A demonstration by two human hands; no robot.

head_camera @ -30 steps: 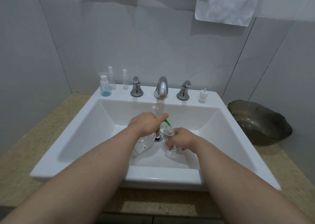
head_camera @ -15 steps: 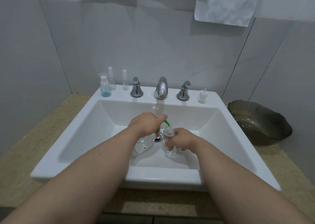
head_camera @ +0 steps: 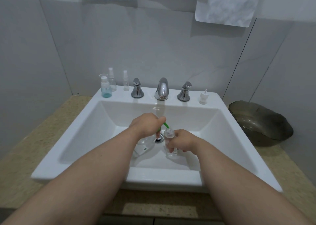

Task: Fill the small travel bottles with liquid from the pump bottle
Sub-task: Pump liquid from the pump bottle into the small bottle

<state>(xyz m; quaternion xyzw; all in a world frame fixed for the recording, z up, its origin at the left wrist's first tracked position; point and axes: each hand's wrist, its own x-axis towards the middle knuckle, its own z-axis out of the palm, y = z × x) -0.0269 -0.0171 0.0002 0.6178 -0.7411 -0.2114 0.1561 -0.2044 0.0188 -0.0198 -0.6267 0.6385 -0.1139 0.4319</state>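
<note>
Hardly moving, left hand (head_camera: 145,124) clasps the pump bottle (head_camera: 143,146) top, right hand (head_camera: 183,141) grips the travel bottle (head_camera: 169,134) at three o'clock, mid-fill; next pump likely needs the spout (head_camera: 166,125) kept aligned.

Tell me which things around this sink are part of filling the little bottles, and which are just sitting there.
In the job: pump bottle under the left hand; small bottle in the right hand; three bottles on the ledge; white cap, probably off the held one.
Just lying about: tap; dark bowl; towels.
</note>
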